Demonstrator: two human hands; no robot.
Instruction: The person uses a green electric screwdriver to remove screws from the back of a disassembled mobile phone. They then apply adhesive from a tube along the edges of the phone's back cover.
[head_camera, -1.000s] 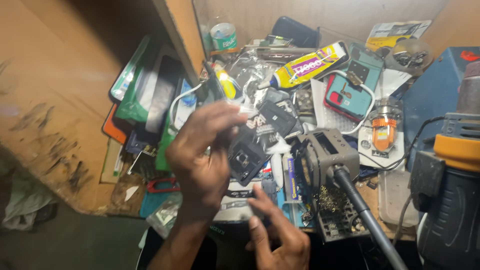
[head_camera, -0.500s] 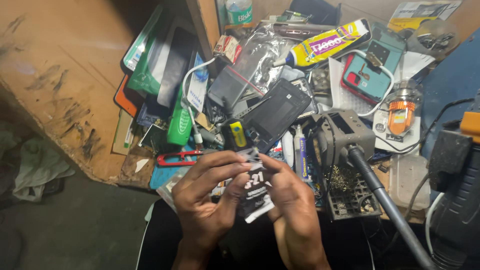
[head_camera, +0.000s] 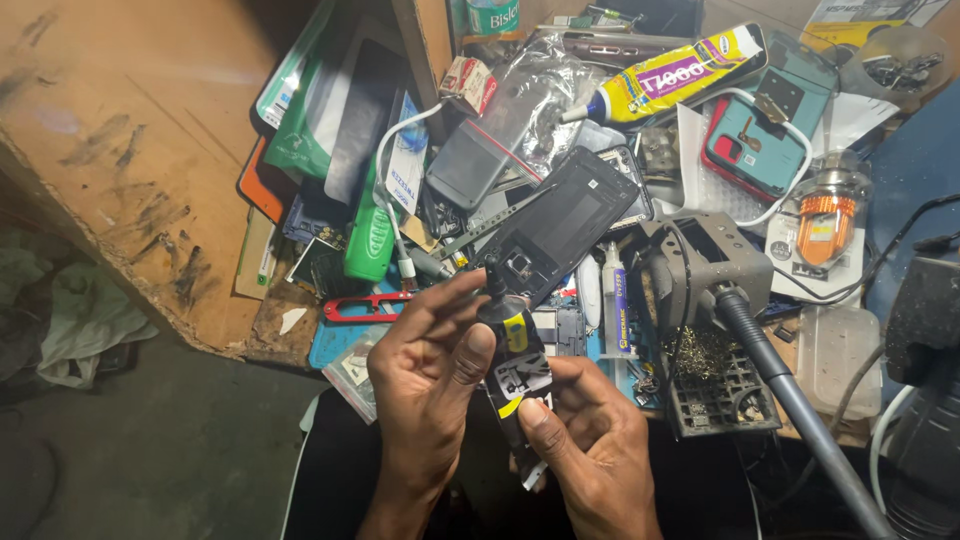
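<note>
Both my hands hold one small black glue tube with yellow and white markings, near the front edge of a cluttered bench. My left hand pinches the tube's upper part, thumb against its side and fingers up by its black nozzle cap. My right hand grips the tube's lower end from below, thumb on its face. Just behind the tube lies a black phone back frame, tilted, apart from my hands.
A grey soldering-iron stand with a brass wool tray and a grey handle sits right of my hands. Behind are a yellow glue tube, a teal phone case, a green tool, red snips and scattered phone parts.
My left hand came down from above the phone frame to the bench's front. Both hands now meet on the small black tube, and the tube has turned upright, nozzle up.
</note>
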